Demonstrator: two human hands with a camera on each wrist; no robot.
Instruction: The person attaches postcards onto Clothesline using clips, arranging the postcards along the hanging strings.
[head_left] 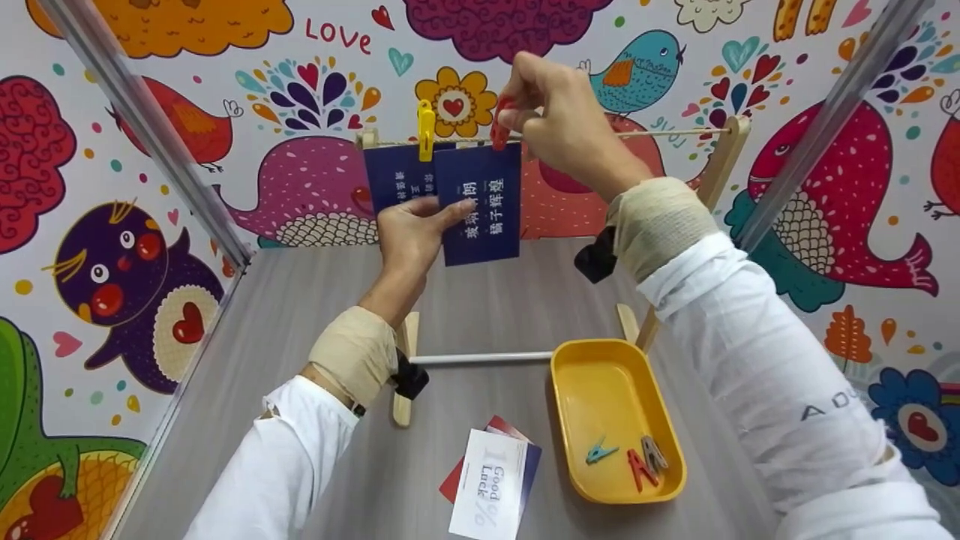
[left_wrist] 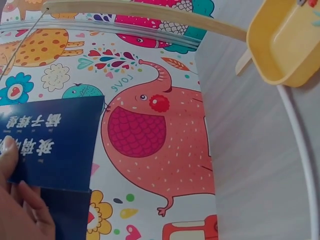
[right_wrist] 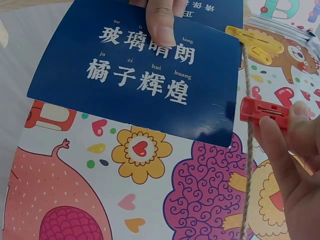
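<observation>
My left hand (head_left: 409,236) holds a dark blue card (head_left: 495,238) with white Chinese characters, its thumb across the front. The card's top edge lies at the rope (head_left: 675,133). Between the fingers of my right hand (head_left: 570,120) is a red clothespin (right_wrist: 267,111), pinched at the rope by the card's upper right corner. From the right wrist view, I cannot tell whether it clamps the card. Another blue card (head_left: 384,166) hangs behind, to the left, partly covered by the front card and my left hand. A yellow clothespin (head_left: 425,131) stands on the rope above it.
The rope runs between wooden posts (head_left: 724,161) joined below by a white rod (head_left: 487,358). A yellow tray (head_left: 592,367) at lower right contains several clothespins (head_left: 641,471). Left of it, a white "Good Luck" card (head_left: 487,487) lies over other cards. Patterned walls enclose the table.
</observation>
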